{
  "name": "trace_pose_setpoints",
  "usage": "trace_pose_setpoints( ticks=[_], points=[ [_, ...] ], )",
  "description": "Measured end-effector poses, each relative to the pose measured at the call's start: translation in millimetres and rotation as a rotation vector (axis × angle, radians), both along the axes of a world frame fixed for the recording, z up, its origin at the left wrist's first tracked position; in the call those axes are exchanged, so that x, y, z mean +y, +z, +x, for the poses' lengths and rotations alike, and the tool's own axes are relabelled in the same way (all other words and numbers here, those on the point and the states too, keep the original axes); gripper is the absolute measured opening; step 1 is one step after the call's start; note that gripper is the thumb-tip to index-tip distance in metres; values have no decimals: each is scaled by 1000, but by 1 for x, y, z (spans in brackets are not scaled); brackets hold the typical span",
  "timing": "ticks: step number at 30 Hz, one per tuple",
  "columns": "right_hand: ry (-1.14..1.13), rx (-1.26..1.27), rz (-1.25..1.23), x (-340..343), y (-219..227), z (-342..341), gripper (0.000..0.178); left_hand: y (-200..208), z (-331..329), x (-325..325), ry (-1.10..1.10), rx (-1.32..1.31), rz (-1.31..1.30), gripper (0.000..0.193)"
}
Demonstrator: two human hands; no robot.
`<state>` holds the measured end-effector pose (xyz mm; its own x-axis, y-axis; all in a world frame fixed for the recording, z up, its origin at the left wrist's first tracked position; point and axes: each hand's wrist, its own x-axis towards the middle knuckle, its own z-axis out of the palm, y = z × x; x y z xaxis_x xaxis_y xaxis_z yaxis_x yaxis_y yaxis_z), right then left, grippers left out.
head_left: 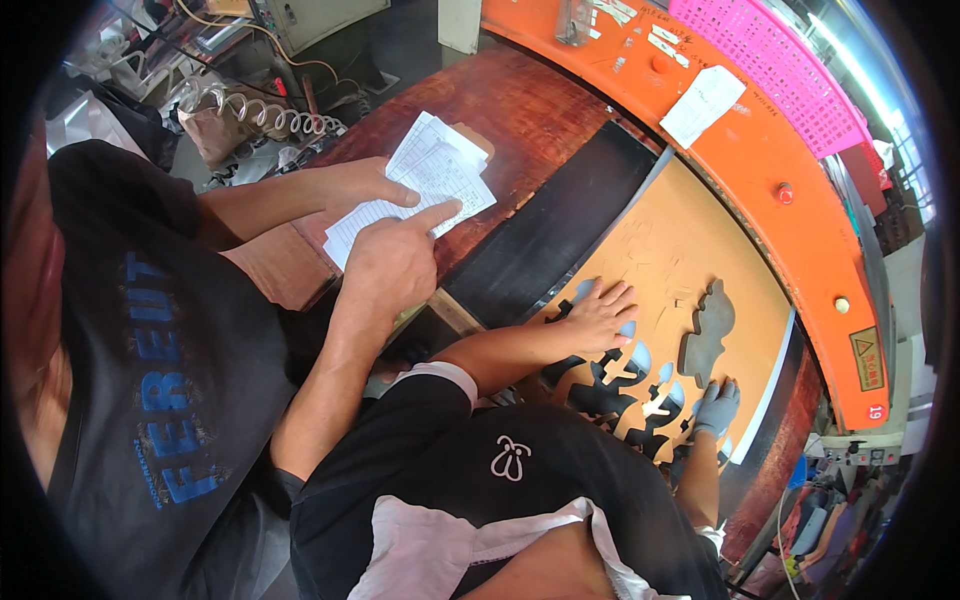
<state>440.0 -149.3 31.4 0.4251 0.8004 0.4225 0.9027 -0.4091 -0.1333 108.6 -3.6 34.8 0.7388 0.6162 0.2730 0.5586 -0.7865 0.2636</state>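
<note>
My left hand (601,318) lies flat with fingers spread on a tan sheet (640,240), beside its cut-out holes. My right hand (717,408), in a grey glove, rests on the same sheet with its fingers stretched out. Just above the right hand's fingertips is a thick dark-grey curvy-edged block (708,332), which looks like a cutting die; whether the fingers touch it I cannot tell. Between my hands, the sheet's holes (605,395) show dark and pale surfaces beneath. Small slits and scraps mark the sheet near the block.
At left, a co-worker in a dark shirt holds papers (430,165) and points at them with one finger (450,208). An orange machine beam (740,150) arches over the far side, with a red button (784,192) and a pink basket (770,70). A black strip (560,220) borders the sheet.
</note>
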Motion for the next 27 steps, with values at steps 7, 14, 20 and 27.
trace_pose_setpoints(
  ticks=[7,14,20,27],
  points=[
    [-15,0,5,0,0,-1,38,1,1,0,5,27,11,59],
    [-22,20,16,2,3,-3,37,-3,4,1,1,65,-25,61],
    [-20,-5,42,2,4,-5,35,27,1,7,-43,191,-269,67],
    [-32,-14,38,0,2,-1,35,58,33,5,-119,-421,219,66]
  ],
)
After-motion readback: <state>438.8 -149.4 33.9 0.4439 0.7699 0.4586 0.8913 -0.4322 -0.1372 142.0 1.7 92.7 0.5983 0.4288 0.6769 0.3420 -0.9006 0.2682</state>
